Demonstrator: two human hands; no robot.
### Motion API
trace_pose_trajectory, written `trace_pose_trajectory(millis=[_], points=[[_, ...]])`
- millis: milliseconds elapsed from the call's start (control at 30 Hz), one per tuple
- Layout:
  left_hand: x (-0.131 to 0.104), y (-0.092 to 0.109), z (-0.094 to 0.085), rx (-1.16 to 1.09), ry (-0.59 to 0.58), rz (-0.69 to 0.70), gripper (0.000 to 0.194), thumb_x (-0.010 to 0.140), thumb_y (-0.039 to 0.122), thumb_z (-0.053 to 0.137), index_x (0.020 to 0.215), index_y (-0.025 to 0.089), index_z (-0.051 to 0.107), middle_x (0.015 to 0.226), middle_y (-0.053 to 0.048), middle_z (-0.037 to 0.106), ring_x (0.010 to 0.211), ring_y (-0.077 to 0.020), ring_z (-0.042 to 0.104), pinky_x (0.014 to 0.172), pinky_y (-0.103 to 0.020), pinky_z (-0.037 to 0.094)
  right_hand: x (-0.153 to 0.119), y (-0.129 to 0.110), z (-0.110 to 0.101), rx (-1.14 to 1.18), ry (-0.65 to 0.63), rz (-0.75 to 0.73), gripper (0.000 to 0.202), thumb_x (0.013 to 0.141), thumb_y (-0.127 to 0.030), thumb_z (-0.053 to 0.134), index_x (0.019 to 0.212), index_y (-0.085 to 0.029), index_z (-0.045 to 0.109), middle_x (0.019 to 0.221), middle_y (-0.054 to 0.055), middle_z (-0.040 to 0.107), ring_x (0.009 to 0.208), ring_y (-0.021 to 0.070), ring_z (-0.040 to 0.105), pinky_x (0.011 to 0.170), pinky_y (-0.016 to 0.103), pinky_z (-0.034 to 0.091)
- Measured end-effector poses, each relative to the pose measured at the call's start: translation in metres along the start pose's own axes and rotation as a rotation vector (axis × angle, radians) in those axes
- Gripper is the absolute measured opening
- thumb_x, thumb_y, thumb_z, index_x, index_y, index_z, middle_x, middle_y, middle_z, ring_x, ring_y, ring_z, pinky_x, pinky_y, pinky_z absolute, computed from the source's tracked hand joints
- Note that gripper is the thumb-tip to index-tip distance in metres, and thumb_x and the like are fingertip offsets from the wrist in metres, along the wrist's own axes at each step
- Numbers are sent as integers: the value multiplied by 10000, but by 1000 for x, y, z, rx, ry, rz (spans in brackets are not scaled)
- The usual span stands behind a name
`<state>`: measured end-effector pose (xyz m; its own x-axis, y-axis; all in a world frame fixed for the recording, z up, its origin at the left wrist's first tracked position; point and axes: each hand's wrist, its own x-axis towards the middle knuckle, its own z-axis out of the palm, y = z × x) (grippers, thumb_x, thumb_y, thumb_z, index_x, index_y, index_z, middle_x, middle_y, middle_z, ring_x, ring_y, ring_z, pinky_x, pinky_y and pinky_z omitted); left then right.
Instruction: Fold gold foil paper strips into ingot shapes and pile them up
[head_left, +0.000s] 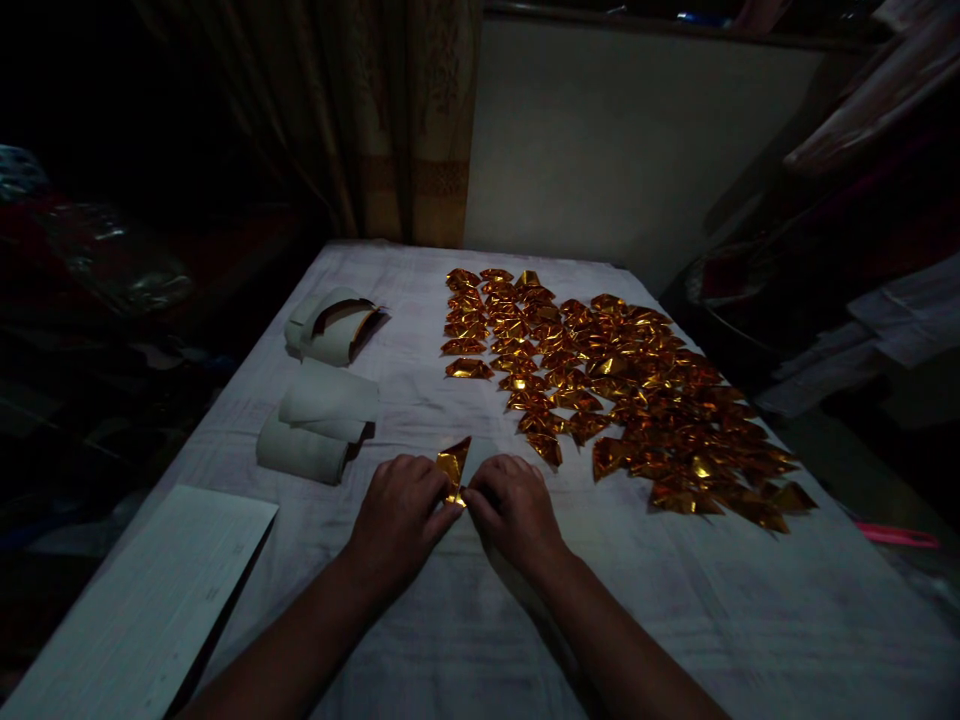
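Between my two hands, low over the front middle of the table, is a small piece of shiny gold foil paper [453, 462], partly folded with a pointed tip upward. My left hand [401, 510] pinches its lower left side between thumb and fingers. My right hand [517, 505] is closed at its lower right edge, thumb and fingertips pressed together on the foil. The fingers cover the lower part of the piece. Beyond my right hand lie many folded gold foil ingots [562, 360], some in rows on the left, the others heaped loosely to the right.
Curled pale paper sheets [311, 450] lie left of my hands, with more curled sheets [330, 325] behind. A white printed board or stack [150, 610] sits at the front left of the cloth-covered table [405, 275]. A curtain [405, 120] hangs behind; a pink object [896, 535] is at right.
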<state>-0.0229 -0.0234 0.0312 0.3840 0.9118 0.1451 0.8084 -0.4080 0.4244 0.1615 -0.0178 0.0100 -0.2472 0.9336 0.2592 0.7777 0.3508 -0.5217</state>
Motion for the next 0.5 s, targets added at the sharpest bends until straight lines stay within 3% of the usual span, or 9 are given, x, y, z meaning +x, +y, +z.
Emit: trace_pose_trajectory(millis=[267,500], points=[[1,0,3,52,11,13,167,896,335,649,804,204,601,875,-30,625,842,-221,539,786,-380,392,-1,-2,1,20,18,6,115,835,-209,711,822,-229,598,848,6,620,848,205,549,754,340,356],[0,-1,4,24,46,32,144,911,326,637,832,210,602,885,-17,628,873,-212,541,817,-373,383,-1,12,-1,96,-38,-32,127,843,-103,644,835,-219,592,849,6,611,834,193,541,753,318,383]])
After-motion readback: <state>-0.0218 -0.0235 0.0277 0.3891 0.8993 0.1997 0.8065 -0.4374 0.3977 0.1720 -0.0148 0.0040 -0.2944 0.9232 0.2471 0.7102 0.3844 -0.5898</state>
